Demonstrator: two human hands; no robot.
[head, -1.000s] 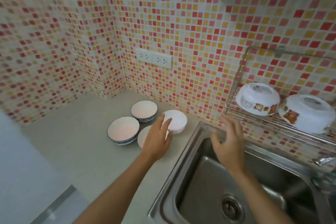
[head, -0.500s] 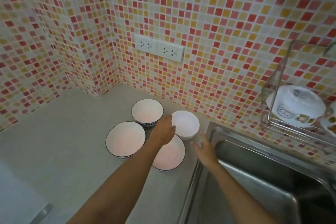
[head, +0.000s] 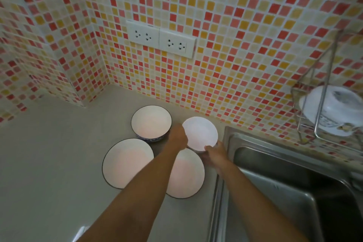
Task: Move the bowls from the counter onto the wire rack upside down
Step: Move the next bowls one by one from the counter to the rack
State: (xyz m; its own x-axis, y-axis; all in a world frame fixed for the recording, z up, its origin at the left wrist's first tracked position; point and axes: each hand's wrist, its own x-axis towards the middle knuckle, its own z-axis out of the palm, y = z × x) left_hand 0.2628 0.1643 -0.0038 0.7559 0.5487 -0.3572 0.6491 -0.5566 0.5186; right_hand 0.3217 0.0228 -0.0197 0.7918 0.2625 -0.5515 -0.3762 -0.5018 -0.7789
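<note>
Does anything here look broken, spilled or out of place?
Nothing stands out. Four bowls sit upright on the counter, unbroken and dry-looking: a plain white bowl gripped at its rim by both hands, left hand and right hand, and three dark-rimmed ones. One bowl already lies upside down on the wire rack.

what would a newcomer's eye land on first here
Probably the red, orange and yellow mosaic wall filling the top half. Next, four upright bowls clustered on the counter by the sink, with both hands, left and right, closing on the white bowl nearest the wall.
</note>
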